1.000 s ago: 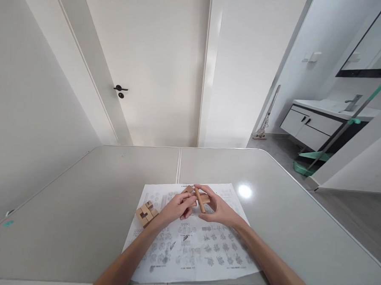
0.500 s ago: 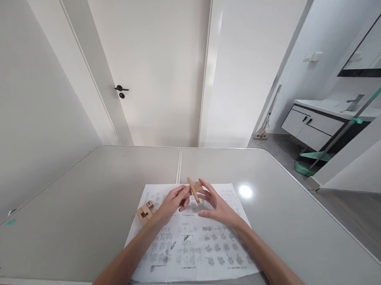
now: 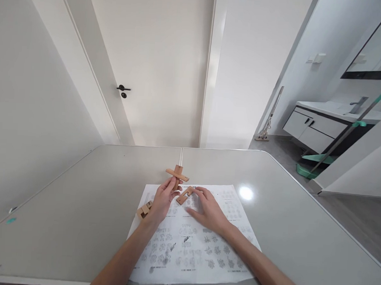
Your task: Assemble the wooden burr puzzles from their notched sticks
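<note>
My left hand (image 3: 164, 198) is closed on crossed wooden puzzle pieces (image 3: 178, 173), raised over the far edge of the paper; one flat bar lies across another. A notched wooden puzzle piece (image 3: 185, 196) with a cut-out lies tilted between my hands, at the top of the paper. My right hand (image 3: 208, 208) is beside it, thumb and fingers apart, with the fingertips at or touching its upper right end. A small wooden block with dark marks (image 3: 144, 211) sits at the paper's left edge, partly hidden behind my left wrist.
A large printed sheet (image 3: 204, 241) with rows of small diagrams lies under my forearms on the grey table (image 3: 78, 209). A seam runs down the tabletop. Beyond stand a white door (image 3: 156, 72), a vanity cabinet (image 3: 316, 123), a mop and a green dustpan (image 3: 306, 171).
My left hand has moved left and up with the crossed pieces, which have turned. The notched piece now shows apart on the paper, and my right hand has shifted slightly left and lower.
</note>
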`<state>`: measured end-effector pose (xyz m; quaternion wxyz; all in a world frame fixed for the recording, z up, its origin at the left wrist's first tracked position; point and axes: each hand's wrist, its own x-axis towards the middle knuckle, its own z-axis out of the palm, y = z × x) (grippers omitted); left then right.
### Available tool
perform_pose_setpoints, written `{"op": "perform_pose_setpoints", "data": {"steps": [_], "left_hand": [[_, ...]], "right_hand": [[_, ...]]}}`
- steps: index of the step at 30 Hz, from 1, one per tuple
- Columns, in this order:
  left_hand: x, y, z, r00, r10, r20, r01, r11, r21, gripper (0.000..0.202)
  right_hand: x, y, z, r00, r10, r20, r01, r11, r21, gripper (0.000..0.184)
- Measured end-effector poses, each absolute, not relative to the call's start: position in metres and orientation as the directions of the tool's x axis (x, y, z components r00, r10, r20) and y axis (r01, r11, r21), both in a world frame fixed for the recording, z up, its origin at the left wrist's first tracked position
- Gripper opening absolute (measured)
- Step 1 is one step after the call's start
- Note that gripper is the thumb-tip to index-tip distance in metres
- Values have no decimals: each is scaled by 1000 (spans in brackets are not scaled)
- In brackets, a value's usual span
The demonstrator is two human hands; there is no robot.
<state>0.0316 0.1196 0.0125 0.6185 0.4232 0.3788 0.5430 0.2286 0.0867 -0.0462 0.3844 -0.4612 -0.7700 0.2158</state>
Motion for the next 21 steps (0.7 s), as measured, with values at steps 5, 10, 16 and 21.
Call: {"op": "perform_pose_setpoints", "data": {"steps": [5,10,16,21], "left_hand": [[31,121,10,154,988,-16,-302,63,951,34],[30,121,6,151,988,-16,-279,58,959,36],[31,120,5,180,984,-17,-243,62,968,37],[33,120,5,222,973,-64,-217,114,969,35]], "right_hand": [[203,101,-53,-226,883,412,648,452,-613,69],[190,112,-56,-223,860,459,660,480,-578,66],[207,116,-54,-83,906,414,474,401,-784,59],[235,127,-49,62,998,22,-55,26,-998,68]]}}
